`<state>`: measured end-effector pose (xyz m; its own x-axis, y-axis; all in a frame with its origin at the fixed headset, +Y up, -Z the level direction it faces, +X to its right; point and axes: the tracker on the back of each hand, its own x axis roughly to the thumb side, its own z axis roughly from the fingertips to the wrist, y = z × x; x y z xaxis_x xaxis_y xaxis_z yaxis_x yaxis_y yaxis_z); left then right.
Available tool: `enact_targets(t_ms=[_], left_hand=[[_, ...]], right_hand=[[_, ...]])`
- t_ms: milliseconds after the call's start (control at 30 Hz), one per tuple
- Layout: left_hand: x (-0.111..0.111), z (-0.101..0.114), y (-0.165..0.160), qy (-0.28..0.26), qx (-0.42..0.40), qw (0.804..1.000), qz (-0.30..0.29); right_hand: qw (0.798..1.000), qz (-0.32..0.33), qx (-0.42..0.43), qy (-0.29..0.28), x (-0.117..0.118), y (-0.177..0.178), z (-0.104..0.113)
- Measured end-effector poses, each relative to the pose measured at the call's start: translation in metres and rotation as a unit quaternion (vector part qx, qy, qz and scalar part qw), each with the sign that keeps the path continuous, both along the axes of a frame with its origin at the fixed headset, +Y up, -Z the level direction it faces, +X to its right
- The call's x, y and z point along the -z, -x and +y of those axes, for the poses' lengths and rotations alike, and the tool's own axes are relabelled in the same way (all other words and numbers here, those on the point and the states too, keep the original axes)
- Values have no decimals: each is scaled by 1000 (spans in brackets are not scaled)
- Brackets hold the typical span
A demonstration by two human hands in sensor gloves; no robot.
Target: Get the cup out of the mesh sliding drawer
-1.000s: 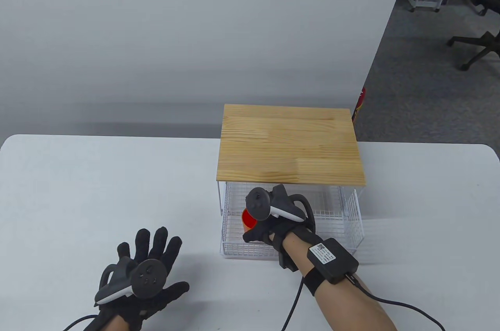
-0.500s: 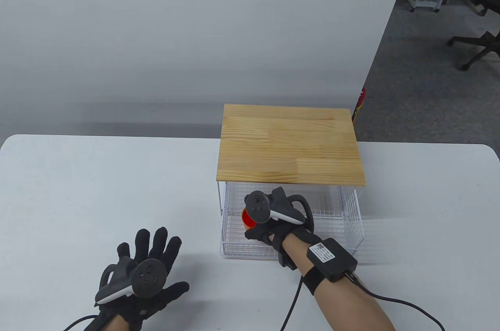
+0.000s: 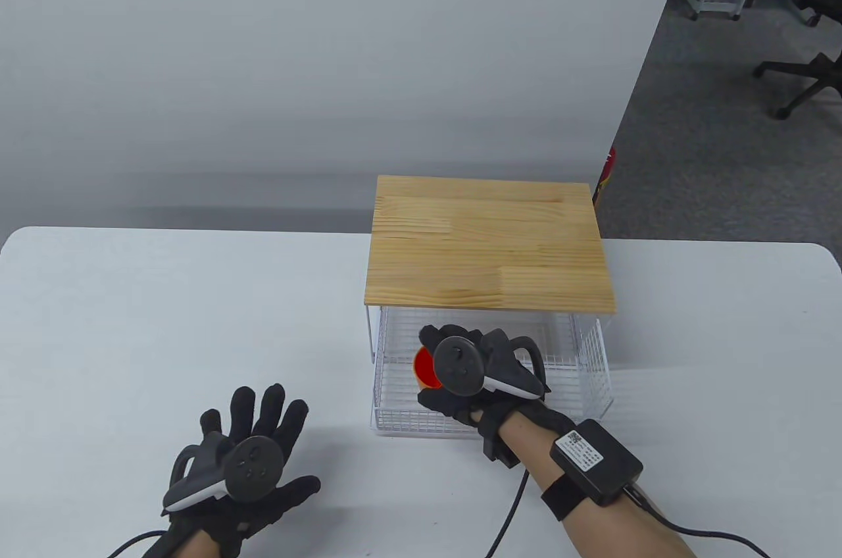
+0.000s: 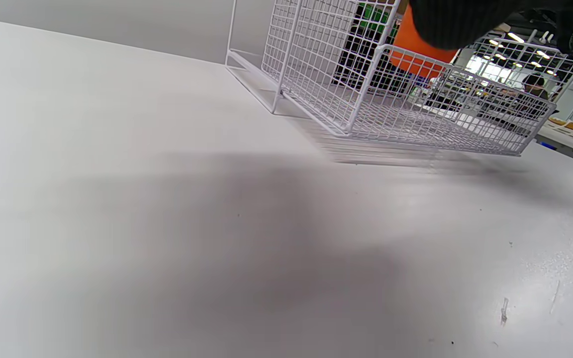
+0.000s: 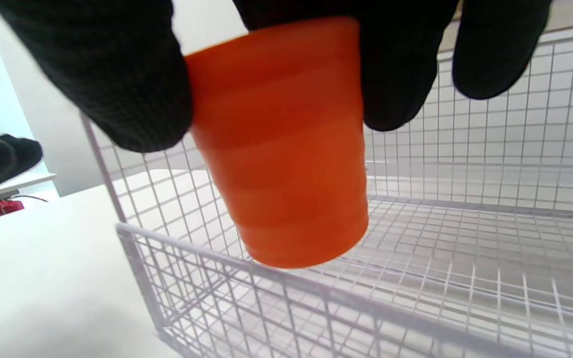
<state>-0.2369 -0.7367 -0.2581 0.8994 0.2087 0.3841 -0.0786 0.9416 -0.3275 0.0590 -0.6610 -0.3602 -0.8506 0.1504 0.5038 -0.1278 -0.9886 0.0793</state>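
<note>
An orange cup is held by my right hand over the pulled-out white mesh drawer. In the right wrist view the cup hangs upright between my gloved fingers, its base above the drawer's floor and about level with the front rim. The left wrist view shows the cup raised inside the drawer. My left hand rests flat on the table with fingers spread, holding nothing, left of the drawer.
The drawer slides out from a white wire frame topped by a wooden board. The white table stretches to the left. A cable runs from my right wrist toward the front edge.
My right hand has lifted the cup off the drawer floor and shifted slightly right and toward me. The left hand has not moved.
</note>
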Motion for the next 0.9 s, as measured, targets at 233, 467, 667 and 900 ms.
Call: enact_targets(t_ms=[233,467,667,900], left_hand=[[0,-1,-1,2,2,1000,-3],[-1,-1,-2,1,3,1000,-4],[-2,-1,-2,0,3,1000,-4],[-2,-1,-2,0,1,1000,-2]], right_hand=[[1000,14,12,-12,-23,-11,18],[998,48,11,-27,-48,-14,26],[997,64,23,-42,-68,-12,21],[992,72,94,-48,-81,-21,0]])
